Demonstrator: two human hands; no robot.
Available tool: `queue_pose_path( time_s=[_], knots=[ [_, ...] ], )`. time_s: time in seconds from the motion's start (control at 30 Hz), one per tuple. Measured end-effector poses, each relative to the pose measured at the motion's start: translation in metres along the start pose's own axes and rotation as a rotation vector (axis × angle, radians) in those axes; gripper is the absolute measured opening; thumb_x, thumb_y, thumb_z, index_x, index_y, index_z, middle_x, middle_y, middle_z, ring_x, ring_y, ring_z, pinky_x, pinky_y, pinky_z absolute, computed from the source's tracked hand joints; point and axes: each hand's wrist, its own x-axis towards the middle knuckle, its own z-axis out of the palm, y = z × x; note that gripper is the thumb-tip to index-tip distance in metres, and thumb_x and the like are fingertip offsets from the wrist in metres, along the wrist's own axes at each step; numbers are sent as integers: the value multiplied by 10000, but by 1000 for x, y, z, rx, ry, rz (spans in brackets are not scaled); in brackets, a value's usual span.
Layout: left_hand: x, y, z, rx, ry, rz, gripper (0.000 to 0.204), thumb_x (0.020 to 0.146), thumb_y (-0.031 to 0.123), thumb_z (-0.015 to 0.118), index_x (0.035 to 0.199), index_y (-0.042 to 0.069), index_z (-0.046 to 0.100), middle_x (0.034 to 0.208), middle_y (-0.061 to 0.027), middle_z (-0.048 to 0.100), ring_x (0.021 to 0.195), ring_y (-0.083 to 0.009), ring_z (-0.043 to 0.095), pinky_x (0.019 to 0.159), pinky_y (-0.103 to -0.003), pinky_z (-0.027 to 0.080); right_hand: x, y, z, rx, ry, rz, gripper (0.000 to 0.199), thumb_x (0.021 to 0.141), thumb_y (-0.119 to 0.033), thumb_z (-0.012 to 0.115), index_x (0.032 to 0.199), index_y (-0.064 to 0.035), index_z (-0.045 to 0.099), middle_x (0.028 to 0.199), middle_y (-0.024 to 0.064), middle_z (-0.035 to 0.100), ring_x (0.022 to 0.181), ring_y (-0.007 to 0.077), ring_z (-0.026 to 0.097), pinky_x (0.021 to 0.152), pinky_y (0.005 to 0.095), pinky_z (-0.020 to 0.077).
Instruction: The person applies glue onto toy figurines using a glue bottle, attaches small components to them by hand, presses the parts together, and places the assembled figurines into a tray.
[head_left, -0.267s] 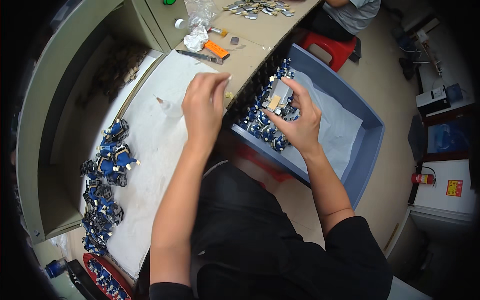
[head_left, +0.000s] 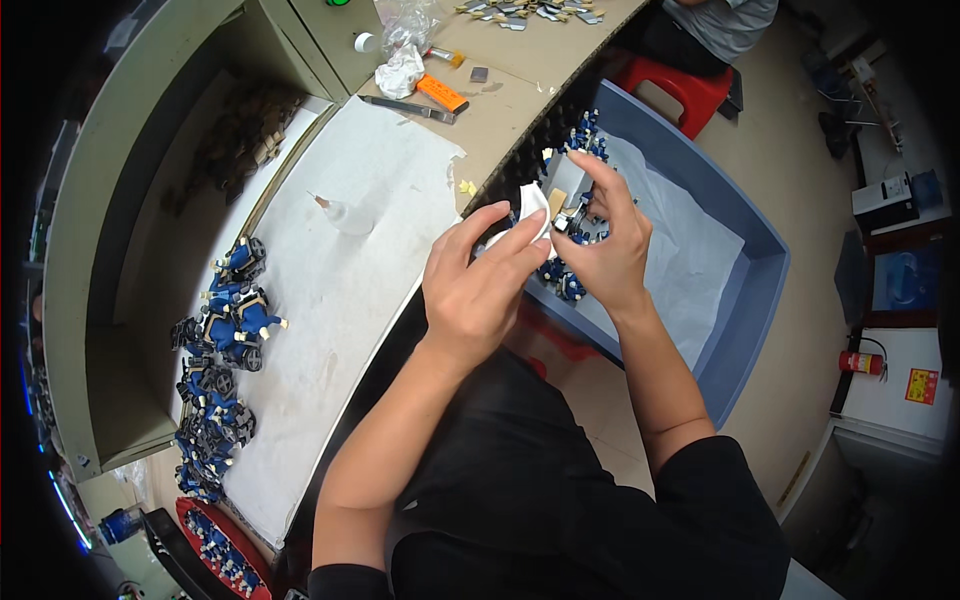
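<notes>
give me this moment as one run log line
left hand: holds white cloth or tissue | right hand: holds grey-tan part | blue bin: blue figures inside | bench: bottle on white sheet

We find the bench (head_left: 530, 60) evenly lit, its white paper (head_left: 320, 290) brightest, while the cabinet (head_left: 130, 260) along its back edge sinks into shadow inside. The fingers (head_left: 515, 242) look fairly crisp; straight edges bow toward our rim, and the corners fade to black.

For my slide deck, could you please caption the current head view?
Left hand holds white material beside the grey and tan part in the right hand, blue bin behind.
</notes>
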Motion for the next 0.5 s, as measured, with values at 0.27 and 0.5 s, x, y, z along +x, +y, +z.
queue_pose_path(
  time_s=[0.27,0.5],
  knots=[
    [-17,5,12,-73,-38,2,220,629,10,625,839,78,632,1001,-23,649,923,-267,563,693,-334,428,-13,2,7,126,30,78,577,565,1,716,1105,-47,518,1030,116,600,813,224,629,681,293,516],
    [1,-2,-14,-513,330,-709,122,894,53,468,988,-16,504,919,-94,539,847,-127,538,746,-244,422,-15,-4,6,251,-30,88,625,585,-40,787,1128,-15,479,1054,139,579,889,195,617,730,286,538]
  ],
)
